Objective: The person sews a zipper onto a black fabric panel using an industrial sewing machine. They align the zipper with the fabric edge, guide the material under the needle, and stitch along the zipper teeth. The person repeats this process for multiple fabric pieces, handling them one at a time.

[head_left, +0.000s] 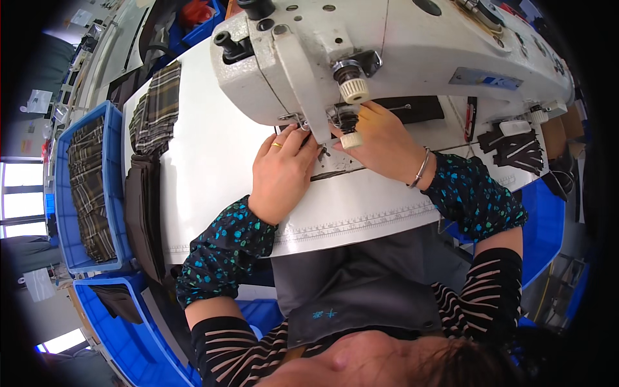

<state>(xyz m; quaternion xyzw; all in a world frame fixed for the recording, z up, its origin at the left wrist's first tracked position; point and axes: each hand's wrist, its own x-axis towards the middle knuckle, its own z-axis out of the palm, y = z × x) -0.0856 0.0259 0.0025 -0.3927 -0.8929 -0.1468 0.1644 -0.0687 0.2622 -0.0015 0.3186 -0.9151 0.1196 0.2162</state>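
Observation:
A white sewing machine (400, 45) stands over a white worktable (258, 226). By its needle area, my left hand (280, 171) has its fingers bent and pressed together on a small dark cloth piece (282, 130), mostly covered by the fingers and the machine head. A ring sits on one of those fingers. My right hand (387, 145), with a bracelet at the wrist, reaches in from the right with curled fingers. Tension knobs hide its fingertips and whatever they hold. Just beyond it lies a dark strip with a zipper pull (412, 108).
Folded plaid cloth (155, 106) and dark folded cloth (143, 213) lie along the left table edge. Blue bins (118, 187) stand beside it, one holding plaid pieces. A red-and-black tool (471, 119) and dark striped strips (516, 151) lie at right.

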